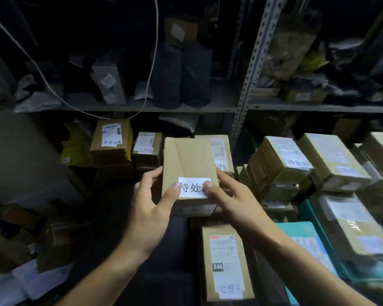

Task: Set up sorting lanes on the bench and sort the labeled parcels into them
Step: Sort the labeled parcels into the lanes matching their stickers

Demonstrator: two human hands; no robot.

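Note:
I hold a small brown cardboard parcel (pixel 189 160) in the middle of the head view, with a white label (pixel 194 187) of black printed characters on its near end. My left hand (pixel 152 202) grips its left side, thumb pressed on the label's left edge. My right hand (pixel 228 199) grips the right side, thumb on the label's right edge. Other labeled parcels lie around: one marked X46 (pixel 226 261) below my right forearm, two upright boxes (pixel 112 140) behind at the left, and a row of boxes (pixel 283 160) at the right.
A grey metal shelf (pixel 128 108) runs across behind, loaded with dark bags and packets, with a perforated upright post (pixel 250 71). A white cable (pixel 150 69) hangs in a loop over it. Teal boxes (pixel 312 239) and stacked cartons fill the right. Loose packets lie at the lower left (pixel 31 281).

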